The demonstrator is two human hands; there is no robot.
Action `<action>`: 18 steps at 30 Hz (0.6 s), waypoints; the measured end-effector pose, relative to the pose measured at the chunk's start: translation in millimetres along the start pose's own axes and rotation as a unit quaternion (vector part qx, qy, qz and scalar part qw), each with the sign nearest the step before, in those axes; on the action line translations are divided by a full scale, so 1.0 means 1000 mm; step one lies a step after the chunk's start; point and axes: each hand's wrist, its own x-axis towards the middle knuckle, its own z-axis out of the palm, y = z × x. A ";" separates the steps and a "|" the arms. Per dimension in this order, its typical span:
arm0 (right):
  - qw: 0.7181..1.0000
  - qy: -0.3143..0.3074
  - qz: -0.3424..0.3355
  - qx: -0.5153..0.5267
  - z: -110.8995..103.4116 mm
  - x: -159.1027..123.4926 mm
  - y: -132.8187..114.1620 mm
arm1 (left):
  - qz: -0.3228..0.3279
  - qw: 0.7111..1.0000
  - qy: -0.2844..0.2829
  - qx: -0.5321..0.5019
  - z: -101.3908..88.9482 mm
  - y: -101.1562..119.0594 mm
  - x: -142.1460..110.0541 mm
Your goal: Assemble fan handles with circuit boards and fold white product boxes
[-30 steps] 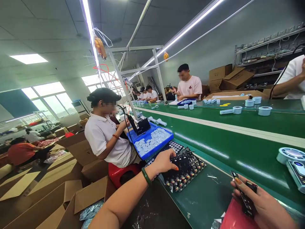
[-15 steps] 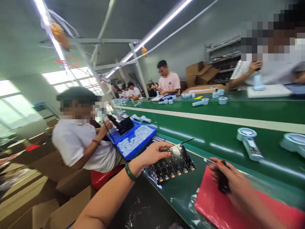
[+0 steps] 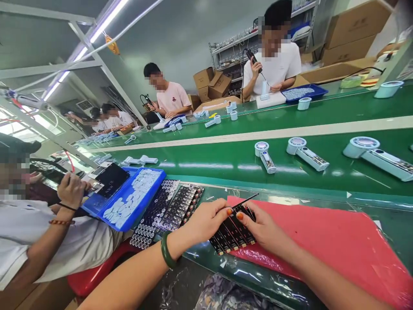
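Note:
A black circuit board panel (image 3: 232,234), split into several strips with small light connectors along its lower edge, is held between both my hands above the near edge of the bench. My left hand (image 3: 208,219) pinches its upper left part, thumb on top. Gripping the upper right part is my right hand (image 3: 263,221), its thumb also on the face and close to the left thumb. A thin dark strip (image 3: 247,200) sticks out along the panel's top edge. Under the right forearm lies a red sheet (image 3: 325,228) in clear plastic. The undersides of the fingers are hidden.
More circuit board panels (image 3: 183,204) and a sheet of round labels (image 3: 143,234) lie left of my hands. Beyond is a blue tray (image 3: 163,174) of pale parts beside a co-worker (image 3: 69,245). Pale blue handheld fans (image 3: 308,154) rest on the green conveyor (image 3: 206,172).
My right hand has moved left from above the red sheet to the panel. The small black item it held no longer shows. The view has turned right.

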 end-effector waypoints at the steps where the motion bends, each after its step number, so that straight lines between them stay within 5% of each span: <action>1: 1.000 0.002 -0.012 -0.021 -0.003 0.000 0.000 | 0.001 1.000 0.002 0.000 0.003 0.002 0.003; 4: 0.992 0.004 -0.072 -0.106 -0.015 0.000 -0.001 | -0.031 0.983 -0.059 -0.168 0.014 0.003 0.009; 7: 0.979 -0.012 -0.133 -0.152 -0.025 -0.001 -0.006 | -0.094 0.908 -0.122 -0.390 0.026 -0.001 0.008; 11: 0.975 -0.030 -0.166 -0.143 -0.028 -0.003 -0.010 | -0.131 0.846 -0.144 -0.496 0.037 -0.007 0.004; 15: 0.978 -0.020 -0.151 -0.146 -0.025 -0.004 -0.008 | -0.132 0.842 -0.161 -0.498 0.038 -0.008 0.003; 18: 0.985 0.001 -0.139 -0.104 -0.025 -0.005 -0.008 | -0.099 0.871 -0.116 -0.468 0.031 -0.007 0.006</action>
